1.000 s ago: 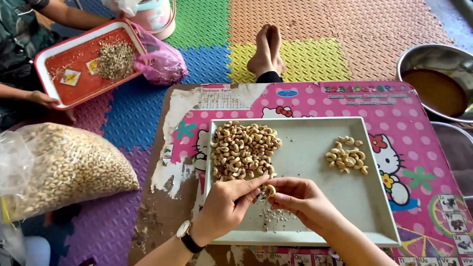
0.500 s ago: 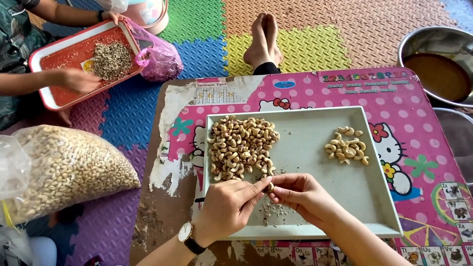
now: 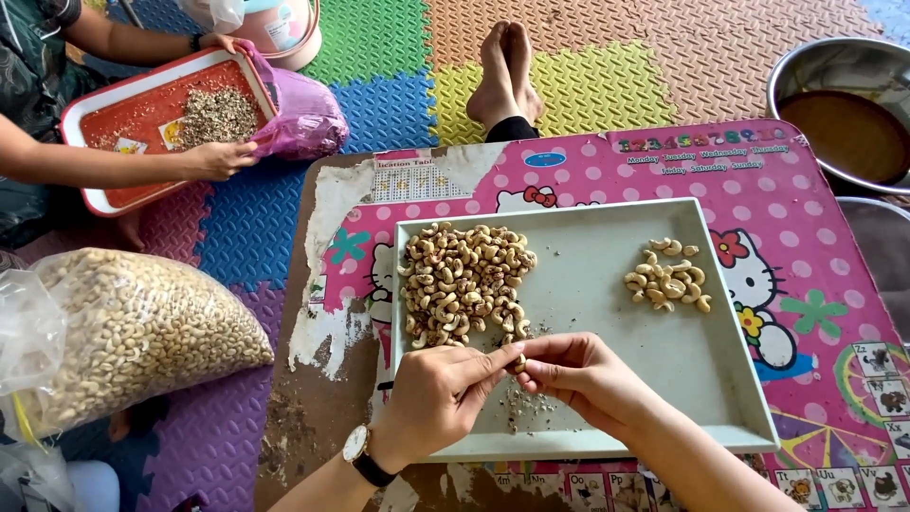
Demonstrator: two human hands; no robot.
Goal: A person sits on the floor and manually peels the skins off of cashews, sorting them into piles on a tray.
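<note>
Cashew [image 3: 518, 361] pinched between fingers of left hand [image 3: 431, 398] and right hand [image 3: 578, 377]; unpeeled pile [image 3: 464, 282] just beyond left fingertips.

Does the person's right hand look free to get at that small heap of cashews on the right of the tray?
Probably yes: bare tray lies between the right hand and the small heap, though it pinches one cashew.

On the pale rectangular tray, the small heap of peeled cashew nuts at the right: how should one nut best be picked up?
Pinch a single curved nut on the outer edge of the small heap of pale peeled cashew nuts, across its narrow width, coming from above. The heap lies loose and flat on the pale rectangular tray, and the tray's raised rim probably hinders a sideways approach.
</note>
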